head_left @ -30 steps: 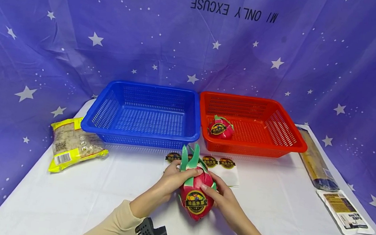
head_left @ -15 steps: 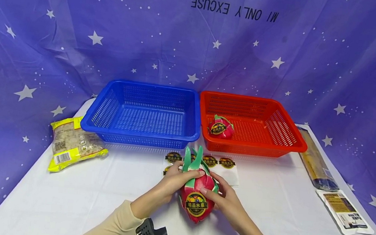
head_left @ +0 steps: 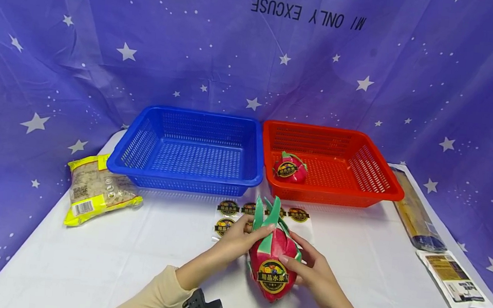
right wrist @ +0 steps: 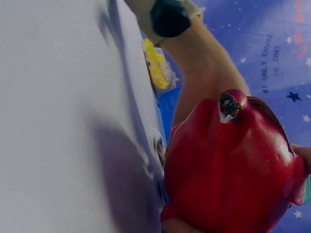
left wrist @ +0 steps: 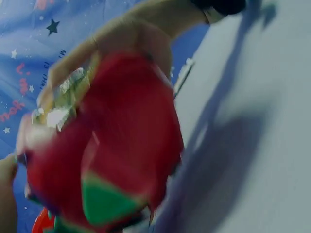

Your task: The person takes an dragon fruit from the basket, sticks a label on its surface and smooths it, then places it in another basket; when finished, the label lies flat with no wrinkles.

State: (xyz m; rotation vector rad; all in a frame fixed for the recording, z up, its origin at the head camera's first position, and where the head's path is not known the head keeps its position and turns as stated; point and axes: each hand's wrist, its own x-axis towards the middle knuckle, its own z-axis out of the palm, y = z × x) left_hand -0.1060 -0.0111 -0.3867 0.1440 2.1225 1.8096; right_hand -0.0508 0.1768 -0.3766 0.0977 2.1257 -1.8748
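Note:
Both hands hold a red dragon fruit (head_left: pixel 273 259) with green leaf tips and a round black-and-gold label on its near side. My left hand (head_left: pixel 239 239) grips it at the upper left, thumb across the base of the leaves. The right hand (head_left: pixel 313 272) grips its right side, thumb on the skin just above the label. In the left wrist view the dragon fruit (left wrist: pixel 131 131) is blurred and throws a shadow on the white cloth. The right wrist view shows the fruit's dark tip; most of the right hand is hidden there.
A sheet of round labels (head_left: pixel 224 226) lies behind the fruit. Beyond stand a blue basket (head_left: pixel 191 184) and a red basket (head_left: pixel 326 196) with another labelled dragon fruit (head_left: pixel 290 170) inside. A yellow-edged bag (head_left: pixel 100 190) lies left; a long packet (head_left: pixel 419 213) and white pouches (head_left: pixel 453 279) lie right.
Both hands have carried the dragon fruit a little to the right and nearer to me. More of the label sheet now shows on its left. The grip looks the same.

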